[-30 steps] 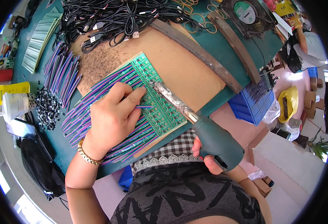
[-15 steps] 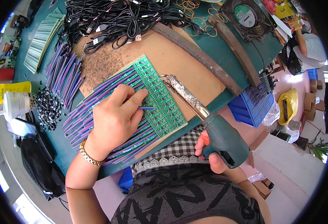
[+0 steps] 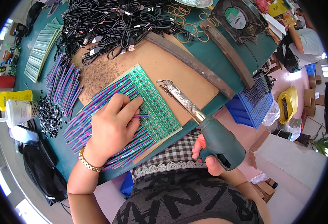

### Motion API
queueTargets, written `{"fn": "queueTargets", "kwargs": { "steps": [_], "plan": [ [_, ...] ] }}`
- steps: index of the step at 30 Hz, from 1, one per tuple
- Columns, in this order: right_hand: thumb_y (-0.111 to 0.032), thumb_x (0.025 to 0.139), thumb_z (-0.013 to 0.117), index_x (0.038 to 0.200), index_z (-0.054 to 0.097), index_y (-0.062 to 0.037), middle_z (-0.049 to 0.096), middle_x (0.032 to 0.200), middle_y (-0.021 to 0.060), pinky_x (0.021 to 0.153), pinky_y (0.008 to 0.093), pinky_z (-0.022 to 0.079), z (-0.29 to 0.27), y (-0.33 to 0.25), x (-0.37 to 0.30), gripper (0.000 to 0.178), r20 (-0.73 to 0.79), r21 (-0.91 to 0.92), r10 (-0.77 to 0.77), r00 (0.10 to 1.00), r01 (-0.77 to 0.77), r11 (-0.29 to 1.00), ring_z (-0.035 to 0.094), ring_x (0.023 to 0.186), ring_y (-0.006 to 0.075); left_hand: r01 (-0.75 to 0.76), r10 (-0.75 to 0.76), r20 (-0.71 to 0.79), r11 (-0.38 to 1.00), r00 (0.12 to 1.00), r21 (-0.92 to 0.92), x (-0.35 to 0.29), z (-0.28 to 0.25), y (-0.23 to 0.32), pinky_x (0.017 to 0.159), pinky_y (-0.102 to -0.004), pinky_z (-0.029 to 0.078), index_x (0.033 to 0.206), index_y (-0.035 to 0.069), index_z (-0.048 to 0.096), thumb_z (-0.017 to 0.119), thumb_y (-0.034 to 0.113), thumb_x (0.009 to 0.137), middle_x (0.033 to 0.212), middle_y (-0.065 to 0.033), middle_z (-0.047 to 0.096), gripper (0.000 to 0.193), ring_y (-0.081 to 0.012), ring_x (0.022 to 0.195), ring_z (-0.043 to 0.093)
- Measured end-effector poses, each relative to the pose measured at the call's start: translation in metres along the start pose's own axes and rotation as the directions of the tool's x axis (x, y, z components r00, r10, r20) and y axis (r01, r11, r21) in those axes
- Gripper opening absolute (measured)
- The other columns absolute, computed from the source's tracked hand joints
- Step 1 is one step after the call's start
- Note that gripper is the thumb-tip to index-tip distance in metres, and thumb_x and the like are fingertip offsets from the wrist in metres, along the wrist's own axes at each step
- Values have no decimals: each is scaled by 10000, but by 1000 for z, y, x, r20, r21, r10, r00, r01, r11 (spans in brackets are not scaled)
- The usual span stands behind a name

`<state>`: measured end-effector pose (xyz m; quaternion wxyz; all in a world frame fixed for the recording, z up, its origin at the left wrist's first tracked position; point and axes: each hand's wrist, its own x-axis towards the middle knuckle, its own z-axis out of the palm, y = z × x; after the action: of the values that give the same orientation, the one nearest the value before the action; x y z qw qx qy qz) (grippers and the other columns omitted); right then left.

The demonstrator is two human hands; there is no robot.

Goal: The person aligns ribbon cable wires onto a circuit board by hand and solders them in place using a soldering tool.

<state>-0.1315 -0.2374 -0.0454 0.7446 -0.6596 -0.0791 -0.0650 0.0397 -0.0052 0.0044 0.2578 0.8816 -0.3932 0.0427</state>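
Green circuit panel (image 3: 162,114): at the table's near edge, on a brown sheet (image 3: 193,89), striped wire ribbons (image 3: 80,128) across its left part.
Left hand (image 3: 113,123): over the panel, thumb and fingertips pinched together on one short ribbon (image 3: 144,116), end poking out rightward.
Right hand (image 3: 214,168): fingers wrapped round the soldering gun (image 3: 223,140) grip.
Gun tip (image 3: 160,81): just beside panel's right edge, apart.
Black cables (image 3: 108,22): heaped beyond.

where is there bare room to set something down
Free: brown sheet between circuit panel and nearer bar, partly under the soldering tool; green tabletop between nearer and farther bar. Crowded: left side, with wire bundles and black parts; far side, under black cables.
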Motion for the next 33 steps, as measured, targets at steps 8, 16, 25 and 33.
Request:
{"fn": "queueTargets", "kwargs": {
  "steps": [8, 16, 25, 33],
  "plan": [
    [-343, 961, 581, 1344, 468, 14, 587, 961, 161, 608, 315, 489, -6, -2, 0, 536, 22, -25, -32, 999, 33, 999, 603, 749, 192, 189, -200, -17, 947, 980, -259, 1, -10, 0, 536, -245, 469, 951, 13, 663, 660, -70, 827, 856, -81, 620, 149, -137, 633, 586],
    [-333, 948, 573, 1301, 485, 16, 591, 932, 154, 652, 320, 497, -7, -21, 0, 504, 33, 35, 174, 984, -175, 984, 603, 778, 194, 216, -248, -89, 938, 965, -272, -2, 9, 0, 519, -188, 441, 881, 5, 689, 708, -62, 795, 829, -43, 629, 110, -59, 622, 569],
    [-407, 890, 628, 1106, 544, -2, 595, 864, 84, 683, 306, 489, 0, -32, 4, 467, 30, -94, 401, 916, -397, 913, 582, 759, 164, 257, -291, -102, 930, 951, -261, 1, 13, 1, 494, -243, 466, 842, 14, 679, 713, -47, 770, 752, -55, 597, 100, -116, 553, 575],
    [-454, 895, 616, 967, 575, -21, 589, 850, 64, 667, 273, 470, -9, -14, -12, 441, 111, -331, 443, 890, -387, 861, 572, 769, 133, 273, -309, -98, 922, 946, -274, 1, 13, 1, 486, -253, 455, 805, 13, 661, 709, -51, 750, 714, -63, 579, 97, -130, 534, 564]
  ]
}}
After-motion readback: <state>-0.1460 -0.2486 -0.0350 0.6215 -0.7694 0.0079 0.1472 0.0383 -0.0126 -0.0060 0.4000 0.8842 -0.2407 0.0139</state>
